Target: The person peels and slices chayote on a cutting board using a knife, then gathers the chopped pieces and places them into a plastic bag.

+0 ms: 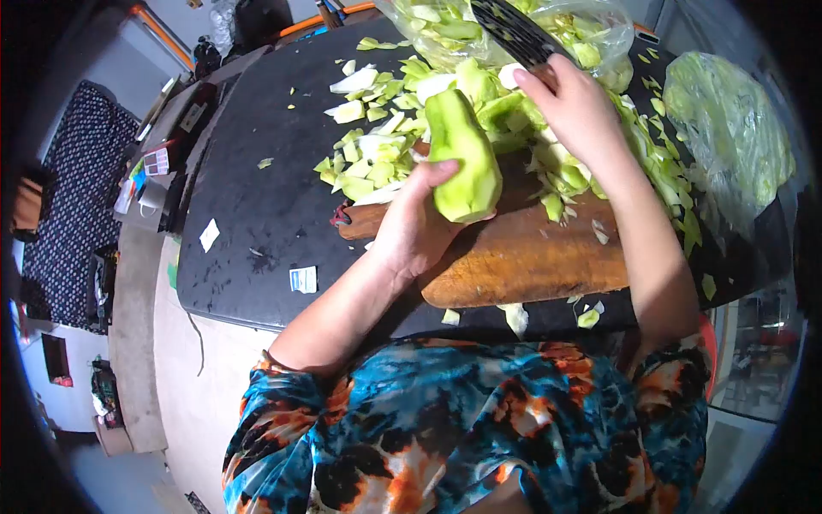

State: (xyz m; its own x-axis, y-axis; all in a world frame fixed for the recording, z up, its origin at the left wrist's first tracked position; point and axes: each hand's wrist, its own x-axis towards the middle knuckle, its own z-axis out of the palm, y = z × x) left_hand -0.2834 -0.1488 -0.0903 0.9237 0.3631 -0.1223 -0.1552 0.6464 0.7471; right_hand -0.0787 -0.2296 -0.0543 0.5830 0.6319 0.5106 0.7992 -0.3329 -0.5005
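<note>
Pale green vegetable (469, 167) in left hand (418, 218); black blade (516, 32) in right hand (575, 107).
Vegetable: long, peeled-looking, faceted; broad rounded end just beside left palm, narrower end tilted up and away from it, left thumb against its side, darker green along upper face. Blade: pale streaks, slanting forward and leftward from right-hand fingers, apart from vegetable.

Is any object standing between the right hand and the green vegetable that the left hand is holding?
Nothing visible blocks the way from the right hand to the green vegetable. Cut pieces show between them in the view, but appear to lie lower.
</note>
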